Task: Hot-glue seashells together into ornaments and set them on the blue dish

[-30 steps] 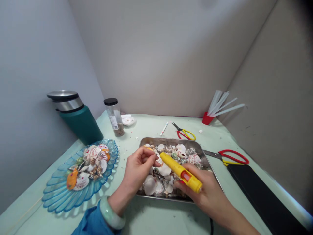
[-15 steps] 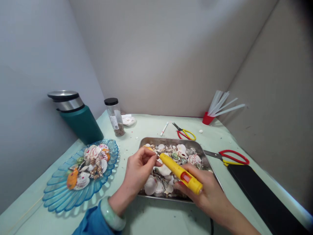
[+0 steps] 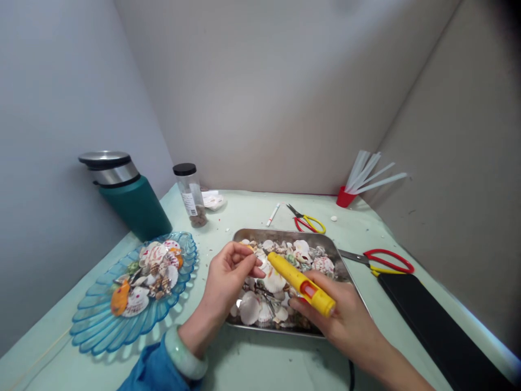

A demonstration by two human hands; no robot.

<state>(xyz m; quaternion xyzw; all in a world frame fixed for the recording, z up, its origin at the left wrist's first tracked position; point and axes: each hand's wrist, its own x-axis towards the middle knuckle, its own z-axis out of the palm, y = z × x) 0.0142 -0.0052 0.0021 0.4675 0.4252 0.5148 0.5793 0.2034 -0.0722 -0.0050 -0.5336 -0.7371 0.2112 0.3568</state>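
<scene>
pale green counter (image 3: 252,212) boxed in by plain grey walls on three sides. step in hand, as i read it: gluing. left hand (image 3: 228,279) is curled over the near left part of the metal tray (image 3: 244,234), thumb and fingertips closed in a pinch on a small shell piece (image 3: 247,247), orange-ish and too tiny to make out. right hand (image 3: 342,315) is wrapped around the back end of a yellow glue pen (image 3: 301,282), fingers closed on it, cord (image 3: 350,374) running off the bottom edge. the pen lies slanted over the tray, its dark nozzle up-left, just beside the pinched piece; contact or not, cannot tell. a next move would call for a steady tip, a small dab, and fingertips kept off the nozzle, since the piece gives little room.

materials: tray is brushed steel, shallow, with rounded corners, full of loose shells (image 3: 274,282), mostly ribbed white fans, some pink-marked, a few spirals. blue dish (image 3: 97,331) on the left is clear and scalloped, glass or plastic, and holds more shells, one of them orange. green flask (image 3: 136,206) is matte with a shiny steel lid. clear jar (image 3: 190,193) has a black cap and brown bits at the bottom. red cup (image 3: 345,196) holds translucent glue sticks (image 3: 372,174). two scissors, small (image 3: 307,221) and large (image 3: 386,262), both with red and yellow handles. flat black slab (image 3: 427,320) at right. pale jade-like bangle (image 3: 185,355) and blue sleeve (image 3: 150,374) on the left wrist.
</scene>
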